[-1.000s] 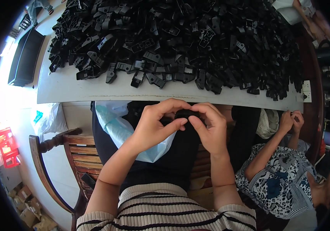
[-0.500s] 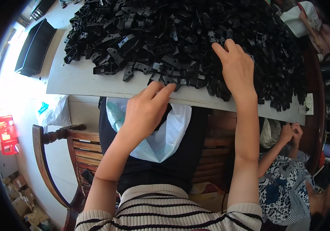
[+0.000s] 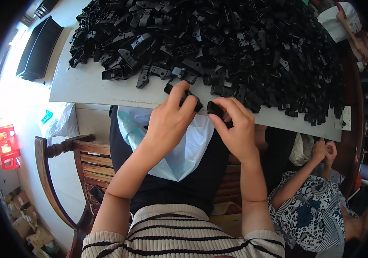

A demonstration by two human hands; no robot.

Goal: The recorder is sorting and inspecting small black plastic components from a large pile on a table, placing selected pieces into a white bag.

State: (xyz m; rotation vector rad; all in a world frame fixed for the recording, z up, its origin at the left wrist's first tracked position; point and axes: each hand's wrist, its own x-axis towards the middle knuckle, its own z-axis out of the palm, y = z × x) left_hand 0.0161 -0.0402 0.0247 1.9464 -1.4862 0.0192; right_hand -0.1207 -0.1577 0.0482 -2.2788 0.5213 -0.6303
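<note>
My left hand (image 3: 168, 120) is at the table's near edge, its fingers closed on a black plastic part (image 3: 196, 104). Just right of it, my right hand (image 3: 240, 129) pinches a second black plastic part (image 3: 214, 109) between thumb and fingers. A small gap separates the two parts. Beyond both hands spreads a large heap of similar black plastic parts (image 3: 179, 50), several lying loose at its near side. On my lap, under the hands, lies a white plastic bag (image 3: 179, 161) with its mouth spread; what is inside is mostly hidden.
The pale tabletop (image 3: 87, 88) ends just above my lap. A black bin (image 3: 40, 48) stands at the far left, and a wooden chair arm (image 3: 55, 189) curves at my left. Another person's hands (image 3: 324, 150) are at the right, below the table edge. A red plastic stool (image 3: 7, 148) stands left.
My right hand has come from the heap back toward my left hand, bringing a black plastic part. My left hand now holds a part near the edge.
</note>
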